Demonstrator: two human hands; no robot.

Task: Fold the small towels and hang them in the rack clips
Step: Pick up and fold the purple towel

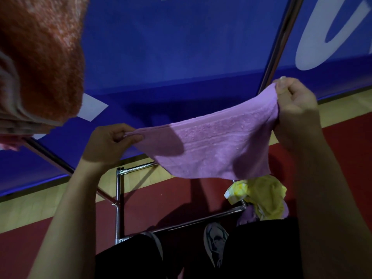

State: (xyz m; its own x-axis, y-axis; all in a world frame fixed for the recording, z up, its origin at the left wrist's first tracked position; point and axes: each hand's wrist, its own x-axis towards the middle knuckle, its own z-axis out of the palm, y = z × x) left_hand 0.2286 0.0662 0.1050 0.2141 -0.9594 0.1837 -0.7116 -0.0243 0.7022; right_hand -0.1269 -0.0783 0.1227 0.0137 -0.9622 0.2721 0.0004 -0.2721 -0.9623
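Note:
A small lilac towel [217, 146] is stretched between both hands at chest height. My left hand [108, 143] pinches its left corner; my right hand [296, 103] pinches its upper right corner, held higher. The towel's lower edge hangs loose. An orange towel [42, 57] hangs close to the camera at top left, with folded pale layers under it. A yellow towel [261, 196] lies crumpled on the metal rack frame [118, 198] below, with a bit of purple cloth [247, 216] beside it. No rack clips are visible.
A blue banner [181, 57] with white lettering stands behind the rack. A chrome pole [279, 41] runs up at the right. The floor is red [161, 198] with a tan strip. My shoes [215, 242] and dark trousers show at the bottom.

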